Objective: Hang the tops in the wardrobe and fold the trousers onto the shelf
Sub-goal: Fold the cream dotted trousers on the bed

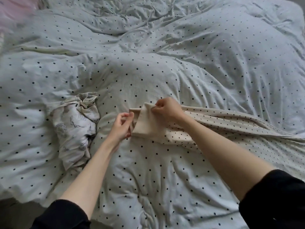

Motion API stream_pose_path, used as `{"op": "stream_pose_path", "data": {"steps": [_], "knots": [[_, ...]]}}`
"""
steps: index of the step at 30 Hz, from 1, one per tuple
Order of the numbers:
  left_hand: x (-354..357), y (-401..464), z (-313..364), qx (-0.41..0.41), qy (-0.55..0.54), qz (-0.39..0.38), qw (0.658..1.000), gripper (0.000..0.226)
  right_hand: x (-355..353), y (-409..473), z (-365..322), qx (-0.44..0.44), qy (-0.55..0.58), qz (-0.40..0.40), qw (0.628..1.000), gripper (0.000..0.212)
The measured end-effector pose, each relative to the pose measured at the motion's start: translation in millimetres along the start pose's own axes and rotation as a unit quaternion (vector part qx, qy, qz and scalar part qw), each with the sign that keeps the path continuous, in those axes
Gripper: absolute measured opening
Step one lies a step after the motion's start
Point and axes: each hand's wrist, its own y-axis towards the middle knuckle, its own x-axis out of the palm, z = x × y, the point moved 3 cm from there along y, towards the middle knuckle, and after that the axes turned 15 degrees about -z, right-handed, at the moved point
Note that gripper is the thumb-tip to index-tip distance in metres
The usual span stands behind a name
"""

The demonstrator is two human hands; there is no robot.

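Observation:
A beige garment with small black dots (227,121) lies stretched across the bed, running off to the right. Its plain beige end (148,121) is lifted slightly near the middle of the bed. My right hand (166,108) pinches the top edge of that end. At its left edge, my left hand (121,124) pinches the fabric with fingers curled. A crumpled white garment with grey printed drawings (74,128) lies in a heap to the left of my left hand, not touched.
A rumpled pale duvet with black dots (165,55) covers the whole bed. A pink blurred cloth (14,9) shows at the far top left. The bed's near edge and a strip of floor (16,210) are at the bottom left.

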Motion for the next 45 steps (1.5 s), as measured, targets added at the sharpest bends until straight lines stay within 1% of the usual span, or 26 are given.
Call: {"op": "stream_pose_path", "data": {"steps": [2, 4, 5, 6, 8, 9, 10, 12, 13, 16, 19, 23, 26, 28, 30, 33, 35, 37, 38, 39, 40, 41, 42, 43, 44, 45], "knots": [[5, 1, -3, 0.004, 0.051, 0.015, 0.999, 0.051, 5, 9, 1, 0.010, -0.050, 0.049, 0.998, 0.020], [11, 4, -2, 0.006, 0.082, 0.036, 0.996, 0.077, 8, 6, 2, -0.010, -0.062, 0.105, 0.992, 0.021], [14, 6, -2, 0.007, 0.084, 0.047, 0.995, 0.085, 9, 2, 4, -0.017, -0.062, 0.135, 0.989, 0.022], [19, 8, -1, 0.009, 0.079, 0.057, 0.995, 0.088, 11, -7, 8, -0.021, -0.052, 0.173, 0.983, 0.025], [26, 12, 0, 0.000, 0.095, 0.083, 0.992, 0.076, 19, -33, 20, -0.025, -0.001, 0.264, 0.964, 0.031], [29, 13, 0, -0.012, 0.128, 0.095, 0.987, 0.065, 27, -49, 27, -0.029, 0.017, 0.298, 0.954, 0.034], [33, 13, 0, -0.020, 0.172, 0.102, 0.980, 0.051, 36, -63, 33, -0.032, 0.016, 0.314, 0.949, 0.037], [36, 12, 2, -0.012, 0.251, 0.114, 0.961, 0.027, 58, -84, 46, -0.031, -0.022, 0.293, 0.955, 0.044], [35, 12, 5, 0.006, 0.272, 0.126, 0.954, 0.022, 65, -88, 51, -0.024, -0.045, 0.267, 0.962, 0.047], [18, 5, 20, 0.052, 0.282, 0.165, 0.944, 0.025, 65, -80, 57, 0.008, -0.094, 0.172, 0.980, 0.055], [-5, -2, 32, 0.070, 0.251, 0.166, 0.951, 0.015, 55, -62, 43, 0.017, -0.151, 0.120, 0.981, 0.063], [-30, -18, 44, 0.087, 0.241, 0.169, 0.952, 0.019, 54, -46, 9, -0.009, -0.194, 0.071, 0.978, 0.070], [-68, -35, 63, 0.094, 0.257, 0.213, 0.938, 0.024, 65, -35, -24, -0.047, -0.211, 0.034, 0.976, 0.077], [-98, -45, 75, 0.098, 0.268, 0.247, 0.926, 0.026, 75, -25, -50, -0.077, -0.216, 0.017, 0.973, 0.080], [-124, -58, 81, 0.087, 0.290, 0.269, 0.914, 0.024, 91, -17, -76, -0.099, -0.220, 0.014, 0.970, 0.078], [-129, -62, 76, 0.066, 0.337, 0.241, 0.908, 0.020, 116, -16, -91, -0.102, -0.218, 0.035, 0.970, 0.069], [-121, -64, 71, 0.081, 0.343, 0.231, 0.907, 0.020, 130, -20, -86, -0.094, -0.221, 0.029, 0.970, 0.066], [-105, -66, 72, 0.087, 0.381, 0.259, 0.883, 0.023, 131, -28, -73, -0.101, -0.180, 0.037, 0.978, 0.063], [-91, -68, 74, 0.098, 0.408, 0.271, 0.866, 0.030, 127, -35, -65, -0.112, -0.128, 0.049, 0.984, 0.060], [-71, -71, 76, 0.117, 0.428, 0.260, 0.858, 0.034, 120, -43, -55, -0.124, -0.053, 0.068, 0.989, 0.055], [-49, -71, 77, 0.144, 0.440, 0.230, 0.856, 0.031, 111, -52, -45, -0.127, 0.028, 0.090, 0.987, 0.049], [-25, -69, 76, 0.167, 0.448, 0.186, 0.858, 0.021, 101, -62, -32, -0.114, 0.113, 0.112, 0.981, 0.041], [-1, -65, 73, 0.186, 0.463, 0.137, 0.856, 0.012, 91, -72, -20, -0.092, 0.206, 0.131, 0.965, 0.036], [22, -61, 68, 0.184, 0.481, 0.088, 0.852, 0.016, 83, -81, -8, -0.069, 0.299, 0.148, 0.940, 0.034], [43, -55, 58, 0.161, 0.499, 0.021, 0.851, 0.024, 75, -89, 5, -0.044, 0.371, 0.170, 0.912, 0.033], [62, -49, 46, 0.122, 0.516, -0.056, 0.846, 0.032, 67, -96, 19, -0.020, 0.407, 0.192, 0.893, 0.034]]}}
